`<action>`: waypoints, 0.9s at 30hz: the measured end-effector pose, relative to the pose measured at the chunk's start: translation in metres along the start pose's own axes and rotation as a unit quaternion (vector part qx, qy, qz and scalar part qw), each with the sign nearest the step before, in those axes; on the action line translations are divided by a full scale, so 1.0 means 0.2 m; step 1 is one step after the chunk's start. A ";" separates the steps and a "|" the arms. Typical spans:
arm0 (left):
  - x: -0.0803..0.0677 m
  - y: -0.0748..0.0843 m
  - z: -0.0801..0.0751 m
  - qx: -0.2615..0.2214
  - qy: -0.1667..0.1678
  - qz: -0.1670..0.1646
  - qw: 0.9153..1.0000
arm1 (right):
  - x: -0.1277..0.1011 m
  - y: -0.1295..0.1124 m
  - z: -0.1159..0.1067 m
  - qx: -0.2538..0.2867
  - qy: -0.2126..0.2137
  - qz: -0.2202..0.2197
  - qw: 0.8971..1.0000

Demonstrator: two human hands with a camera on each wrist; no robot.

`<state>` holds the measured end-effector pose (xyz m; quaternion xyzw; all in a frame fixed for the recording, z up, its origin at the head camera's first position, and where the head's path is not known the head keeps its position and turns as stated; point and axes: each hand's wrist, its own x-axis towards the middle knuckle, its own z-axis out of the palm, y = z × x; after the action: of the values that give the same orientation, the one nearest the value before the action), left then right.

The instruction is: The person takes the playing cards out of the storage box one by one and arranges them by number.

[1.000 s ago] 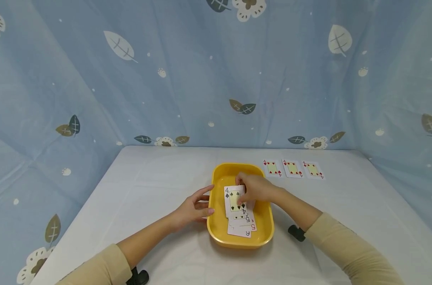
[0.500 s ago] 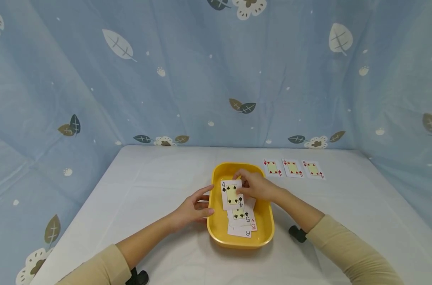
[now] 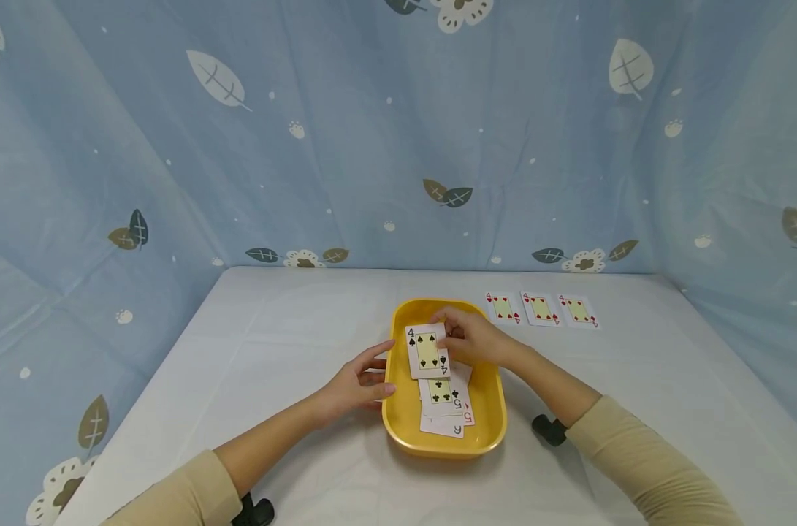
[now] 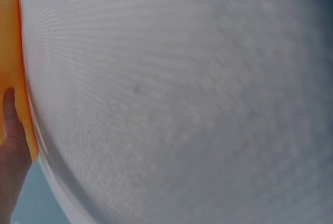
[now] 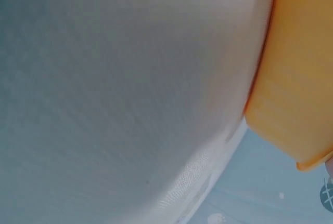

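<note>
From my head feed, the right hand reaches over the right side of the yellow tray with its grip closed on the four of spades. I see the thumb on the card's face, at its right edge, pinching it. The card is face toward me, within the tray's outline at the far half. I can't tell whether its lower edge touches the cards beneath.

Those cards lie overlapping in the tray: the five of clubs shows just below the held card, a red five sticks out to the right, and the lowest card pokes out toward me with only part of its mark visible.

The left hand has its grip open, fingers spread against the tray's left side, thumb and forefinger at the rim. My left wrist feed shows a finger along the outer wall; my right wrist feed gives me mostly the tray's other wall.

The tray sits on the white-covered counter. Beyond it to the right, three red fours lie face up in a row. A blue curtain with leaves and flowers hangs behind.
</note>
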<state>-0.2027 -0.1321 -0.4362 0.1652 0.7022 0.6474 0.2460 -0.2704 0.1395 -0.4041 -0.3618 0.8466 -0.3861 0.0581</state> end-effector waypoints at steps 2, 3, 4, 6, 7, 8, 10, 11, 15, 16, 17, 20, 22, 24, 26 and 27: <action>0.00 0.00 0.00 0.003 0.000 0.000 1.000 | 0.00 0.00 0.00 0.004 0.005 -0.008 1.000; 0.00 0.00 0.00 0.004 0.000 0.000 1.000 | 0.00 0.00 0.00 0.007 0.007 -0.011 1.000; 0.00 0.00 0.00 0.006 0.000 0.000 1.000 | 0.00 0.01 -0.01 0.009 0.007 -0.014 1.000; 0.00 0.00 0.00 0.006 0.000 0.000 1.000 | -0.01 0.01 -0.01 0.010 0.009 -0.018 1.000; 0.00 0.00 0.00 0.007 0.000 0.000 1.000 | -0.01 0.01 -0.01 0.010 0.010 -0.018 1.000; 0.00 0.00 0.00 0.008 0.001 0.000 1.000 | -0.01 0.01 -0.01 0.012 0.011 -0.018 1.000; 0.00 0.00 0.01 0.008 0.004 -0.001 1.000 | -0.01 0.01 -0.01 0.018 0.010 -0.016 1.000; 0.00 0.00 0.01 0.009 0.005 -0.002 1.000 | -0.01 0.01 -0.02 0.022 0.011 -0.012 1.000; 0.00 0.00 0.01 0.007 0.007 -0.003 1.000 | -0.01 0.01 -0.03 0.041 0.013 -0.007 0.999; 0.00 0.00 0.01 0.007 0.007 -0.004 1.000 | -0.01 0.01 -0.04 0.045 0.013 -0.006 0.999; 0.00 0.00 0.01 0.006 0.008 -0.004 1.000 | -0.02 0.01 -0.04 0.048 0.015 -0.006 0.999; 0.00 0.00 0.01 0.004 0.009 -0.004 1.000 | -0.03 0.01 -0.06 0.060 0.020 -0.009 0.998; 0.00 0.00 0.01 0.004 0.010 -0.003 1.000 | -0.03 0.01 -0.08 0.068 0.025 -0.008 0.997; 0.00 0.00 0.01 0.003 0.009 -0.002 1.000 | -0.04 0.00 -0.10 0.073 0.031 -0.006 0.997; 0.00 0.00 0.01 0.003 0.009 -0.001 1.000 | -0.04 0.00 -0.12 0.075 0.038 -0.003 0.996; 0.00 0.00 0.01 0.003 0.009 -0.001 1.000 | -0.05 -0.01 -0.13 0.075 0.040 -0.003 0.996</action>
<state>-0.2015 -0.1306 -0.4368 0.1597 0.7067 0.6461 0.2400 -0.2729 0.1610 -0.3870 -0.3435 0.8157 -0.4628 0.0500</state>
